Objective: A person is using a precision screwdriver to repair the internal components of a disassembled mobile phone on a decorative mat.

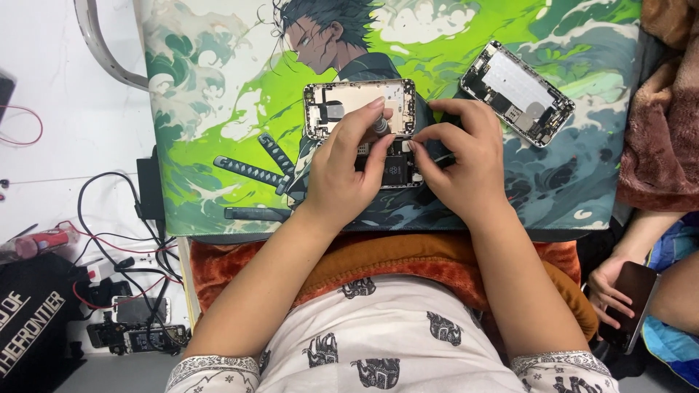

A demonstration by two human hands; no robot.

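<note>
Both hands working together over the opened phone chassis (358, 105): left hand (342, 171) pinching a small screwdriver (381, 125), right hand (466, 156) steadying the black battery (397, 171) beneath; disassembly apparently midway, another stripped phone housing (517, 92) lying beyond the right hand.

Two opened phone shells, one (359, 109) central and one (518, 93) at upper right, look like bare matt metal, lying on a smooth printed mat (218, 131) beside a fuzzy brown cloth (662, 109).

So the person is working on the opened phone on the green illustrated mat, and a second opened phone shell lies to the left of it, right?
Not quite. In the head view, both hands, left hand and right hand, are on the opened phone on the green mat, but the second phone shell lies to its right.
</note>
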